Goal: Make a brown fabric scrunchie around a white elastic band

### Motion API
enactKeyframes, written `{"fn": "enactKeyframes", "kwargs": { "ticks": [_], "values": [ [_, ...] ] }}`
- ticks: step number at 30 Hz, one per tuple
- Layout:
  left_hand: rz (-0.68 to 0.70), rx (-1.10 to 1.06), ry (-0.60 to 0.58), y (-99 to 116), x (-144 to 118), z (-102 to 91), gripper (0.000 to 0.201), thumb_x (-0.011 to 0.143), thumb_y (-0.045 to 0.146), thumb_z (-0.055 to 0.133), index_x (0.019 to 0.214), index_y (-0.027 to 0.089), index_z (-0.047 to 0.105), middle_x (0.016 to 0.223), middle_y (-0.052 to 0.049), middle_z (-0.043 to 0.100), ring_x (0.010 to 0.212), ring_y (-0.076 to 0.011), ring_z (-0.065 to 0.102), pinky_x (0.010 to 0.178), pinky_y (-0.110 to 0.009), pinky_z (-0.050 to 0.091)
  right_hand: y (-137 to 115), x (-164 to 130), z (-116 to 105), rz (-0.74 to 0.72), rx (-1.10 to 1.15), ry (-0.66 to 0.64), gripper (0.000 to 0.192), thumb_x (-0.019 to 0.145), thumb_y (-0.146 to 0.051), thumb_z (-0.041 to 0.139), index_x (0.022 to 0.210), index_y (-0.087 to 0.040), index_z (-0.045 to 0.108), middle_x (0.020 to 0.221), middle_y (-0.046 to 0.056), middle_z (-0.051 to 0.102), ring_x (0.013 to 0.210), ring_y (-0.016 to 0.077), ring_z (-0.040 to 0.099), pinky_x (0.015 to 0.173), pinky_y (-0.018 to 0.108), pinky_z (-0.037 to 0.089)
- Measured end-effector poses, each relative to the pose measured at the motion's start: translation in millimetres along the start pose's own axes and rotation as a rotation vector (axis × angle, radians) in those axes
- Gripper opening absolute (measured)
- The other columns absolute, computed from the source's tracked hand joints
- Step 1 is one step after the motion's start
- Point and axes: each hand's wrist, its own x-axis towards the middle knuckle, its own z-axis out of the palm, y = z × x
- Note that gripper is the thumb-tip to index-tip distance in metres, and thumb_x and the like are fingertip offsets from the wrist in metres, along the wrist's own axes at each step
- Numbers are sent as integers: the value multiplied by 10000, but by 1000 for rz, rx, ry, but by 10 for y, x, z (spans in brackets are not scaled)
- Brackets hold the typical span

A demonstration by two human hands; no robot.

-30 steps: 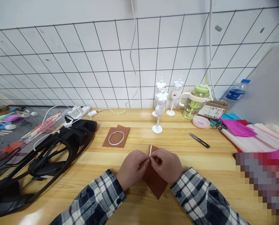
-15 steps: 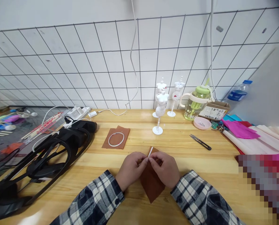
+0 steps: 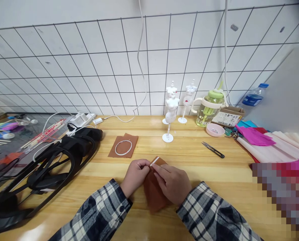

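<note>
Two hands at table's near edge: left hand (image 3: 135, 174) pinches a thin white strip (image 3: 155, 161) over a limp brown fabric square (image 3: 153, 195); right hand (image 3: 173, 182) presses it flat. Light, floppy; likely best gripped at edges.

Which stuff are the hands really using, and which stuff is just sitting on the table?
In use:
left hand and right hand, pinching a thin white strip
brown fabric piece under both hands

Just lying about:
second brown piece with a white ring on it
thread snips
little white mannequins
green cup
pink dish
black straps
</note>
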Motion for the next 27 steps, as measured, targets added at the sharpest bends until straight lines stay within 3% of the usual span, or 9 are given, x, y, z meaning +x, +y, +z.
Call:
{"fn": "enactKeyframes", "kwargs": {
  "ticks": [5,9,17,27],
  "values": [
    [19,-84,-149,40,-15,-36,198,710,234,523,743,141,695,740,-30,671,727,-165,577,682,-245,446,75,29,-35,124,62,8,266,915,-267,465,1095,-275,661,933,24,705,821,166,629,703,261,444],
    [36,22,-165,30,-23,-20,211,752,315,596,744,124,682,710,-34,657,690,-157,564,652,-239,430,89,50,-55,155,130,45,207,892,-261,507,1012,-273,676,915,15,700,826,165,620,728,264,435],
    [123,199,-131,23,-57,-2,241,817,327,568,733,134,687,704,-26,658,683,-144,564,636,-220,422,102,69,-32,196,247,27,118,855,-248,574,902,-266,681,832,-9,685,788,155,610,698,268,413],
    [150,288,-155,9,-64,27,194,791,232,543,783,142,715,747,-31,692,718,-158,601,660,-228,441,86,72,-32,231,306,12,61,794,-224,605,830,-244,651,779,-21,665,711,139,586,651,254,397]
  ]
}}
